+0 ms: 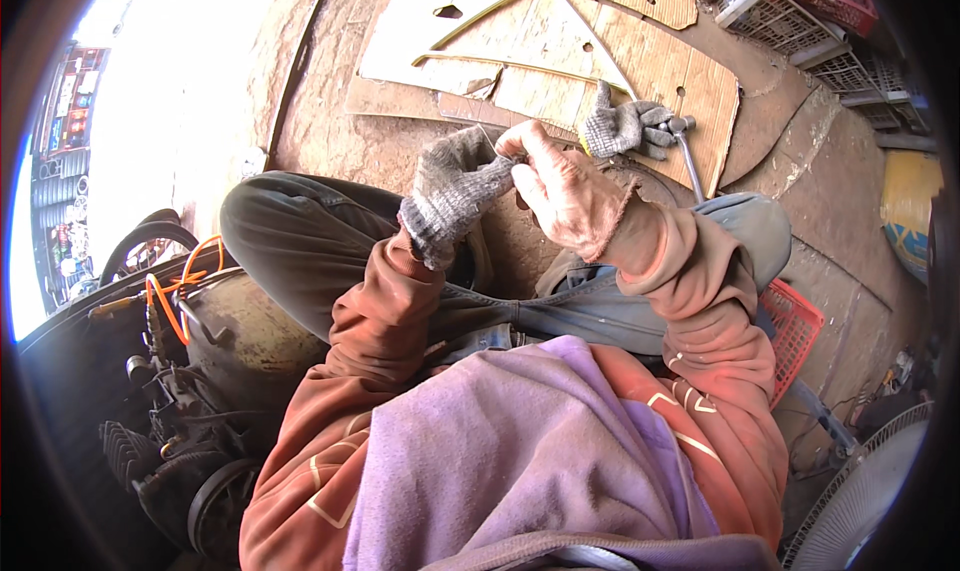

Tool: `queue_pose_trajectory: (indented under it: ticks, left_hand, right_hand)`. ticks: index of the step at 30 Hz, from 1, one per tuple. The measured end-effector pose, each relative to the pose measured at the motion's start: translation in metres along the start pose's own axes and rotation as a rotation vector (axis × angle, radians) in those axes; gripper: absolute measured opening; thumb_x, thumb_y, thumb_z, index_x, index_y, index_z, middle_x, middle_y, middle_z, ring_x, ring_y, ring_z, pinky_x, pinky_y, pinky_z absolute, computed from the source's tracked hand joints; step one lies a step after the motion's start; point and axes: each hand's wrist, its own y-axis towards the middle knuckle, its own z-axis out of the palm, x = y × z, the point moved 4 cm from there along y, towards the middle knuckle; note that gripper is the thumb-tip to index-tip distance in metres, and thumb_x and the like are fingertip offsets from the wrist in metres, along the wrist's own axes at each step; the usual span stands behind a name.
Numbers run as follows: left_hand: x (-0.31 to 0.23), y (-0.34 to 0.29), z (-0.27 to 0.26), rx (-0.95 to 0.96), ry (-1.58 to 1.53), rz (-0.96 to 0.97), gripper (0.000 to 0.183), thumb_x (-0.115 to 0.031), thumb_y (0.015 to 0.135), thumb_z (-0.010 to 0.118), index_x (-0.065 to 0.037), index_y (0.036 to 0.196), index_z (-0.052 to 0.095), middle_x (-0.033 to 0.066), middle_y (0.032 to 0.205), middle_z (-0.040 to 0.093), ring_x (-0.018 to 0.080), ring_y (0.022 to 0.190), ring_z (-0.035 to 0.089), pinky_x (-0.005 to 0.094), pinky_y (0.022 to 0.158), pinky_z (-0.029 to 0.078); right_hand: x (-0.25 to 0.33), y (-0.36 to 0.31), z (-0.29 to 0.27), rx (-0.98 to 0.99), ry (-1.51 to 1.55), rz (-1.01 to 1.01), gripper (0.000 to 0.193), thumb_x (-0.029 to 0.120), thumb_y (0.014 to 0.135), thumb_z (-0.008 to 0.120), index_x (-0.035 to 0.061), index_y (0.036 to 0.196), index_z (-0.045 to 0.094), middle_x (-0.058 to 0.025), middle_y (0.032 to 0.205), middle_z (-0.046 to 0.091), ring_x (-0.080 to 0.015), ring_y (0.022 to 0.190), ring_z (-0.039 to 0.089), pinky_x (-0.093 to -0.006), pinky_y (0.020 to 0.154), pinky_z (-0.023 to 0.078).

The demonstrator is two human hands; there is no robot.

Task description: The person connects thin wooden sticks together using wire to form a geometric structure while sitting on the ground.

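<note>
My left hand wears a grey knitted work glove, and its fingers are curled closed. My bare right hand meets it above my crossed legs, thumb and fingers pinched together at the gloved fingertips. What lies between the two hands is too small and covered to make out. The matching grey glove lies just beyond my right hand on a sheet of cardboard. Beside that glove rests a hammer, its head touching or very close to the glove's fingers.
Thin bent metal rods cross on the cardboard. Plastic crates stand at the far right, and a red basket is by my right knee. An air compressor with an orange hose sits left. A fan stands lower right.
</note>
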Motion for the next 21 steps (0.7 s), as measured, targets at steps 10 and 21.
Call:
queue_pose_trajectory:
  ticks: [10,21]
  left_hand:
    - [-0.019,0.002,0.01,-0.024,-0.292,-0.036,0.018,-0.017,0.084,0.077,-0.001,0.089,0.07,0.0019,0.075,0.068,0.0065,0.066,0.056,0.023,0.059,0.045]
    - [-0.015,0.004,0.003,0.06,-0.452,0.082,0.019,-0.01,0.09,0.065,0.007,0.099,0.064,0.0193,0.098,0.071,0.025,0.09,0.069,0.0366,0.089,0.052]
  right_hand:
    - [-0.005,0.01,-0.017,-0.311,0.117,-0.027,0.009,0.016,0.105,0.042,0.0068,0.105,0.045,-0.007,0.077,0.062,-0.0096,0.056,0.057,-0.0228,0.049,0.039]
    - [-0.012,0.004,-0.098,-0.722,0.737,0.112,0.015,0.021,0.105,0.044,0.0069,0.101,0.046,-0.0159,0.071,0.064,-0.0107,0.041,0.048,-0.0203,0.036,0.034]
